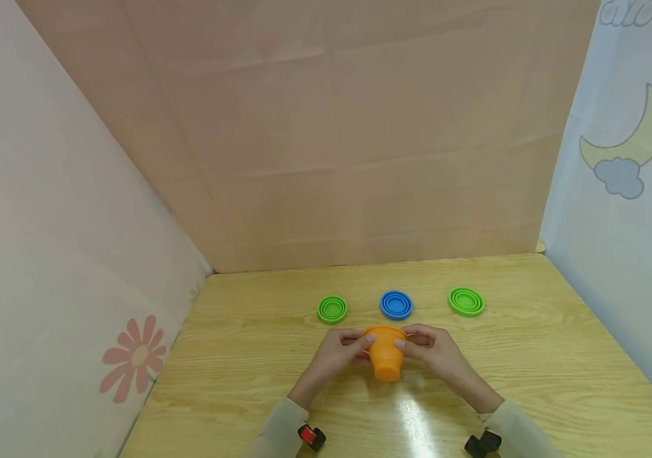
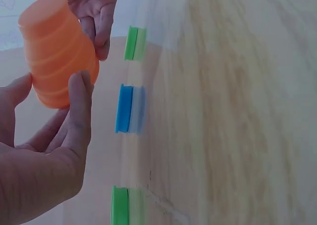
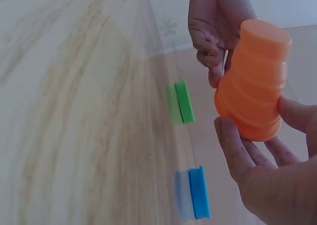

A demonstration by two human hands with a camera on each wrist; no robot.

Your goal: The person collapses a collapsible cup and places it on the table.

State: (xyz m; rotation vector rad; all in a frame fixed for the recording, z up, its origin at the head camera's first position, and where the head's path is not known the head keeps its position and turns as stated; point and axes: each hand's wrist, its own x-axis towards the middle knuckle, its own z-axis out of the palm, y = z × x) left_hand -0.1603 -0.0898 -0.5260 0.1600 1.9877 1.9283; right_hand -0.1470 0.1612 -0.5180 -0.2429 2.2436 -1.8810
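Observation:
An orange collapsible cup point(image 1: 387, 353), pulled out to its full ringed height, is held between both hands above the table. Its wide rim points away from the person and its narrow base faces back toward them. My left hand point(image 1: 337, 350) grips the cup's left side near the rim, thumb on the near side and fingers round behind. On the opposite side, my right hand point(image 1: 433, 346) grips it the same way. Both wrist views show the cup's ridged wall point(image 2: 57, 56) and its closed base point(image 3: 267, 32). The inside of the cup is hidden.
Beyond the hands, three flattened collapsible cups lie in a row: a green one point(image 1: 332, 309) at left, a blue one point(image 1: 396, 305) in the middle and a green one point(image 1: 465, 301) at right. The wooden table point(image 1: 234, 356) meets a brown back panel point(image 1: 360, 159) and patterned side walls.

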